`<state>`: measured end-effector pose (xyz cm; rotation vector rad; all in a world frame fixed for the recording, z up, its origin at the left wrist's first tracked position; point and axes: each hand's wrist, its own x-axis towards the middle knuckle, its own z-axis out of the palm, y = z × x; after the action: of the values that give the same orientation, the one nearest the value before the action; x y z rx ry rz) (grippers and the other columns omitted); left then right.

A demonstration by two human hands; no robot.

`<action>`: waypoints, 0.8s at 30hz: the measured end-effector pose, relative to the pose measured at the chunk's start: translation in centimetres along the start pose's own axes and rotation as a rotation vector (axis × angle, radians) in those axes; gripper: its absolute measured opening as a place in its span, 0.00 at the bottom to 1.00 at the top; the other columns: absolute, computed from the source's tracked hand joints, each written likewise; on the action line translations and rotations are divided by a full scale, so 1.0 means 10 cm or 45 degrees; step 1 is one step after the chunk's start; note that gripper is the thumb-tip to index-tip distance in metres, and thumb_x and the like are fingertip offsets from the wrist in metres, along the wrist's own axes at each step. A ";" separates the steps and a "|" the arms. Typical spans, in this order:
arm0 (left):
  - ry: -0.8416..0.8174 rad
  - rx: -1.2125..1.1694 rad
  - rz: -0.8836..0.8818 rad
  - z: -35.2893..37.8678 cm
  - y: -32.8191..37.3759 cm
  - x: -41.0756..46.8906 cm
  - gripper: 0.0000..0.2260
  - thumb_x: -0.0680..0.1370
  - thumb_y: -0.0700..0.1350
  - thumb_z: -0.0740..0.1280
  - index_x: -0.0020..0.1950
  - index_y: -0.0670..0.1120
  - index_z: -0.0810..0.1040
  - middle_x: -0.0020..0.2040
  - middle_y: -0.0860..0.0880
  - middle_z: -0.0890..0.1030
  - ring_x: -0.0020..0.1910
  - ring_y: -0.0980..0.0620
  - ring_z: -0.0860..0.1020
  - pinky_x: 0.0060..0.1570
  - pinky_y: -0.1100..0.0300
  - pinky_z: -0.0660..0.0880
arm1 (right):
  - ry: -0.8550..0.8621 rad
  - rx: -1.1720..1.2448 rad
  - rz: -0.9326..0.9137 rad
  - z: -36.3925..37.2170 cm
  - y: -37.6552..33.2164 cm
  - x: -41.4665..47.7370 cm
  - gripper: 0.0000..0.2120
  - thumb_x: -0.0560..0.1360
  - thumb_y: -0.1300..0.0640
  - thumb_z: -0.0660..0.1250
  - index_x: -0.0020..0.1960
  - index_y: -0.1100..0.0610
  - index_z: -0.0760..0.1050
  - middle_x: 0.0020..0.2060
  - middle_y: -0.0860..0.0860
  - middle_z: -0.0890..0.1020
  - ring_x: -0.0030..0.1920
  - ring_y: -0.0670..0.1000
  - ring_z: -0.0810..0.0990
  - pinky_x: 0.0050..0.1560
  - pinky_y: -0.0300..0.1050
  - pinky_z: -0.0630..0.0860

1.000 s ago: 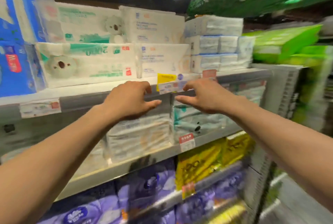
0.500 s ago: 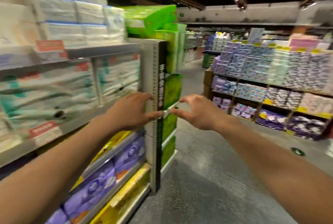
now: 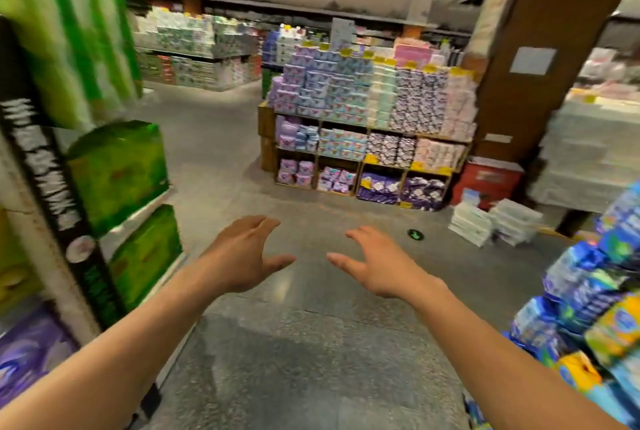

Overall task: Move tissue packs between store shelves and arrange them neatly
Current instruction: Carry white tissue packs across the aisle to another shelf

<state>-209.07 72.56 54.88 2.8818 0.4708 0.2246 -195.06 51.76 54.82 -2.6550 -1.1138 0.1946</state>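
Left hand (image 3: 242,253) and right hand (image 3: 377,263): both empty, fingers spread, thumbs pointing toward each other, held apart in the air above the floor (image 3: 311,343). Green packs (image 3: 117,173) sit on shelves to the left of the left hand, and blue packs (image 3: 588,291) are heaped to the right of the right hand. Beyond both hands, well apart, stands a rack (image 3: 367,132) of purple and pink packs.

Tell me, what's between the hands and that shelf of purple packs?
Just grey floor and one small green sticker near the right hand, in the head view.
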 end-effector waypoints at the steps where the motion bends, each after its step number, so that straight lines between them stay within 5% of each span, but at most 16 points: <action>1: -0.029 -0.010 0.026 0.13 0.06 0.26 0.37 0.77 0.69 0.61 0.80 0.52 0.59 0.80 0.48 0.61 0.78 0.48 0.59 0.76 0.54 0.57 | -0.007 0.029 0.054 0.03 0.22 0.13 0.43 0.74 0.25 0.56 0.79 0.50 0.61 0.80 0.51 0.61 0.80 0.54 0.59 0.77 0.61 0.60; 4: -0.094 -0.017 0.141 0.47 0.21 1.12 0.39 0.76 0.72 0.58 0.81 0.51 0.59 0.80 0.48 0.62 0.78 0.48 0.61 0.75 0.53 0.59 | 0.001 0.110 0.195 0.07 0.84 0.59 0.42 0.74 0.25 0.57 0.79 0.50 0.63 0.79 0.50 0.63 0.79 0.53 0.60 0.76 0.63 0.61; 9: -0.107 -0.040 0.344 0.94 0.52 2.75 0.60 0.58 0.86 0.40 0.79 0.50 0.64 0.78 0.47 0.66 0.76 0.48 0.65 0.75 0.55 0.61 | 0.078 0.240 0.422 -0.09 1.84 1.44 0.44 0.72 0.23 0.56 0.78 0.50 0.63 0.78 0.49 0.66 0.76 0.53 0.65 0.74 0.63 0.64; 13: -0.198 -0.062 0.514 1.13 1.01 4.00 0.56 0.61 0.84 0.44 0.79 0.49 0.63 0.77 0.47 0.67 0.76 0.47 0.65 0.75 0.54 0.62 | 0.156 0.321 0.617 -0.35 2.67 1.93 0.41 0.75 0.27 0.57 0.79 0.52 0.63 0.78 0.49 0.66 0.77 0.53 0.65 0.75 0.61 0.64; 17: -0.315 -0.042 0.664 1.45 1.59 5.04 0.42 0.73 0.75 0.56 0.79 0.50 0.63 0.78 0.47 0.66 0.76 0.47 0.64 0.75 0.52 0.63 | 0.214 0.370 0.799 -0.53 3.53 2.29 0.41 0.75 0.26 0.57 0.79 0.51 0.63 0.78 0.49 0.65 0.77 0.53 0.65 0.75 0.62 0.63; 21: -0.334 -0.032 0.821 1.93 2.23 6.04 0.55 0.63 0.84 0.42 0.78 0.50 0.64 0.76 0.48 0.69 0.74 0.47 0.67 0.73 0.51 0.66 | 0.307 0.425 0.912 -0.59 4.43 2.71 0.40 0.75 0.27 0.58 0.78 0.51 0.64 0.77 0.49 0.66 0.76 0.53 0.65 0.75 0.63 0.62; 24: -0.365 -0.031 0.884 2.34 2.77 6.79 0.54 0.63 0.83 0.42 0.79 0.50 0.63 0.76 0.47 0.68 0.74 0.47 0.67 0.73 0.53 0.64 | 0.335 0.487 0.969 -0.63 5.19 3.06 0.39 0.76 0.28 0.59 0.78 0.51 0.64 0.77 0.48 0.66 0.76 0.53 0.65 0.75 0.64 0.62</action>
<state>-132.96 64.94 46.50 2.8669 -0.5849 -0.0833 -136.92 37.49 45.37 -2.5096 0.0500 0.1634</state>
